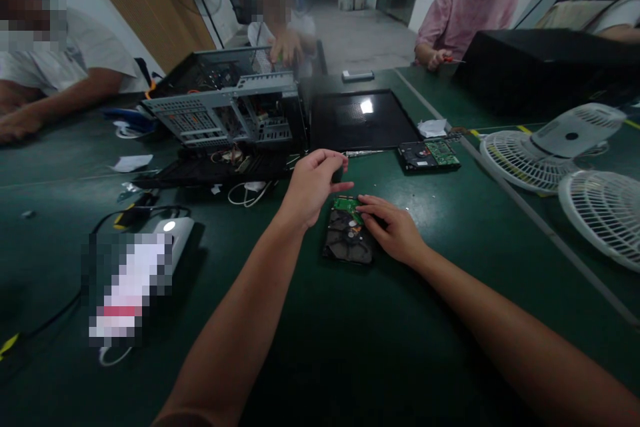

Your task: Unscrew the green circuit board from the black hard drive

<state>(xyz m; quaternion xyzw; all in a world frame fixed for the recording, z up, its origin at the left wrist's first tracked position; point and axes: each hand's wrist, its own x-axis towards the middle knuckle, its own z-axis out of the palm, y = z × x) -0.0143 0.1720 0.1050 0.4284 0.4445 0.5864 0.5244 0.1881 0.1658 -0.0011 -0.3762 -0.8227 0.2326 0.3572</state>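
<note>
Mid-step on the black hard drive with green circuit board, lying board-up on the dark green worktop, near the front edge of the open grey steel computer case. Right hand pressed flat on the drive's right side, fingertips on the green board, pinning it rather than clenching. Left hand raised just above the drive's far end, fingers curled, thumb and forefinger pinched; cannot tell whether something tiny sits in that grip. Looks like board-screw work; next move probably needs the drive held steady and a fine pinch or tool at a corner. Screws too small to make out. A second drive lies beyond, right of the case. No tool in either hand.
</note>
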